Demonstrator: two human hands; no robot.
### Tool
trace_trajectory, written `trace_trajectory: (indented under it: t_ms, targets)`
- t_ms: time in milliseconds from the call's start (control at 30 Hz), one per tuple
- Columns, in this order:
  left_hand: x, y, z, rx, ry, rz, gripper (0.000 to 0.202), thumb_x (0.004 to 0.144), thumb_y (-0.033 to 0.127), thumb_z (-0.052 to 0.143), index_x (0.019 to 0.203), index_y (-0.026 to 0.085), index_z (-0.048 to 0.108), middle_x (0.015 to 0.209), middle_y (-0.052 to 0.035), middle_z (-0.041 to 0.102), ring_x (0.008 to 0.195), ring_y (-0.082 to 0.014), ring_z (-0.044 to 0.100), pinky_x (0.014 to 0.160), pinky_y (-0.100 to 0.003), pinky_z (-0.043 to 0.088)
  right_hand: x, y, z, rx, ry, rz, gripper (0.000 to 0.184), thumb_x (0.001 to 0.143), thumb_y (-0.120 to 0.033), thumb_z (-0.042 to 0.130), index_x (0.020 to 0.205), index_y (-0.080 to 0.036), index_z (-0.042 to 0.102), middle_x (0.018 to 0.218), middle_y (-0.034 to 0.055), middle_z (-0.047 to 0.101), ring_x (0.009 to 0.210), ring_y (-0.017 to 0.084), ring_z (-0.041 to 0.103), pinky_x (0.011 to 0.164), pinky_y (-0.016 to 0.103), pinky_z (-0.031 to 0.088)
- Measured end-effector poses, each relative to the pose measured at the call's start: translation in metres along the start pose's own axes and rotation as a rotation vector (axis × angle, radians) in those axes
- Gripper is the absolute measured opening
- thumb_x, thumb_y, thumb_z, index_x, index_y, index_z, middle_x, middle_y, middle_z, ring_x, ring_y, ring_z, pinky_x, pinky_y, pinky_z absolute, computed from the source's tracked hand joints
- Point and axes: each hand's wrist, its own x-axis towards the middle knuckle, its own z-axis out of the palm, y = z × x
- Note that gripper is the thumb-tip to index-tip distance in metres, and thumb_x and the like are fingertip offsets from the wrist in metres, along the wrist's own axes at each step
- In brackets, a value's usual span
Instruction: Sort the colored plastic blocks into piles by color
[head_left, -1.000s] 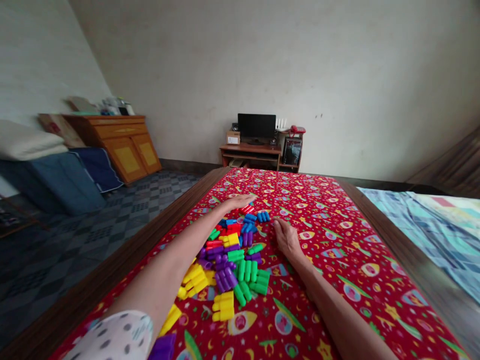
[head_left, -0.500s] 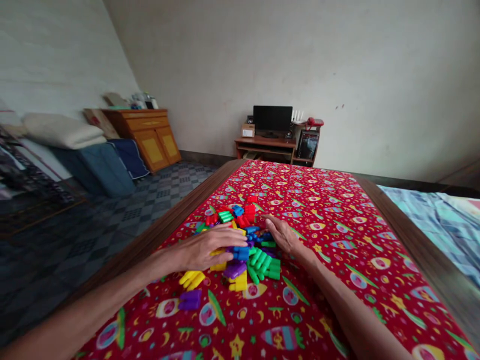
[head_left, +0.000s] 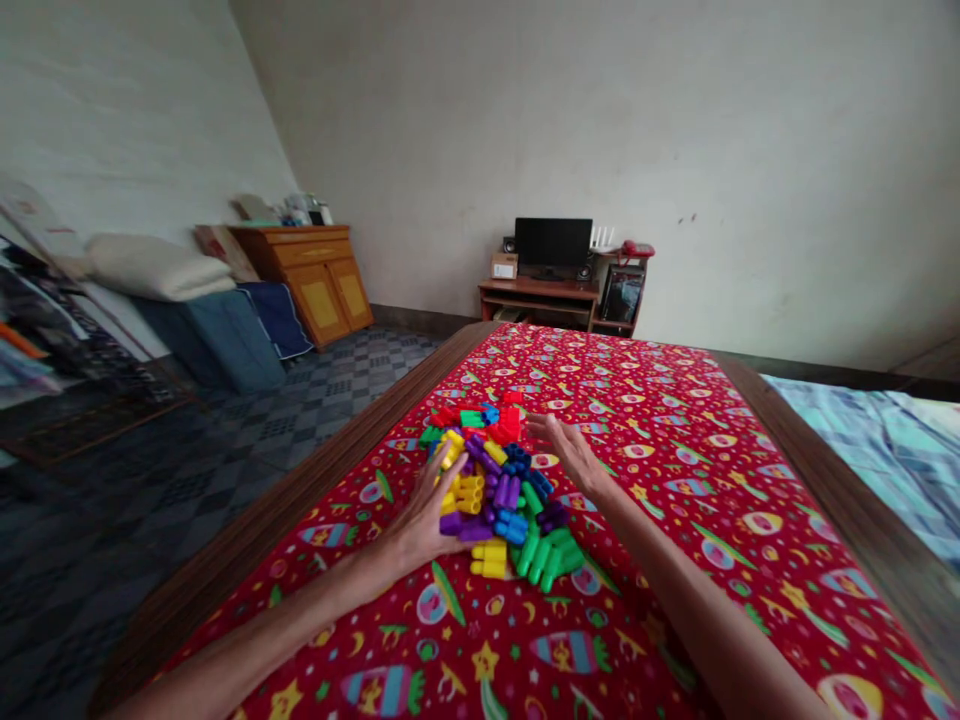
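A loose pile of plastic building blocks in several colours lies on a red patterned cloth point(head_left: 660, 610). My left hand point(head_left: 426, 515) rests against the pile's left side, fingers spread, touching yellow blocks point(head_left: 469, 494) and a purple block point(head_left: 466, 527). On the other side, my right hand point(head_left: 568, 450) hovers near the red blocks point(head_left: 508, 425) with its fingers stretched out and nothing held. Green blocks point(head_left: 546, 556) lie at the pile's near right, beside a blue block point(head_left: 511, 527). A yellow block point(head_left: 489, 560) sits at the near edge.
The cloth covers a table with a brown wooden edge point(head_left: 405, 405). Beyond it stands a desk point(head_left: 538, 290) with a monitor point(head_left: 553, 245). A wooden cabinet point(head_left: 319, 285) is at the back left. To the right lies a checked blue cloth point(head_left: 840, 430).
My left hand has moved from over the blocks to their left side, sweeping the outlying yellow and purple ones into the pile. My right hand has lifted slightly away from the blocks.
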Motion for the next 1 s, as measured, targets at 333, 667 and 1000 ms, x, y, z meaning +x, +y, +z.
trace_trajectory:
  t_ms: [333, 667, 1000]
  targets:
    - [0.104, -0.033, -0.014, -0.094, 0.142, -0.029, 0.07, 0.094, 0.065, 0.016, 0.146, 0.023, 0.037, 0.15, -0.0099, 0.041, 0.142, -0.0262, 0.031, 0.118, -0.048, 0.022, 0.003, 0.006, -0.135, 0.118, 0.563, 0.109, 0.048, 0.085, -0.06, 0.054, 0.095, -0.015, 0.068, 0.087, 0.014, 0.074, 0.085, 0.023, 0.072, 0.078, 0.037, 0.058]
    - [0.163, -0.049, 0.016, -0.296, -0.091, -0.231, 0.077, 0.092, 0.056, 0.006, 0.127, 0.012, 0.059, 0.137, -0.0118, 0.057, 0.132, -0.0263, 0.047, 0.114, -0.044, 0.031, -0.022, 0.058, -0.195, -0.172, 0.845, 0.164, 0.038, 0.078, -0.052, 0.056, 0.077, -0.015, 0.064, 0.06, 0.0056, 0.066, 0.059, 0.018, 0.065, 0.055, 0.026, 0.05]
    - [0.196, 0.028, 0.068, -0.373, -0.159, 0.023, 0.062, 0.098, 0.048, 0.012, 0.125, 0.02, 0.061, 0.133, -0.0033, 0.061, 0.128, -0.02, 0.05, 0.112, -0.035, 0.037, -0.024, 0.066, -0.194, -0.639, 0.795, 0.109, 0.052, 0.079, -0.061, 0.039, 0.06, -0.017, 0.058, 0.053, 0.0058, 0.058, 0.05, 0.015, 0.047, 0.049, 0.026, 0.034]
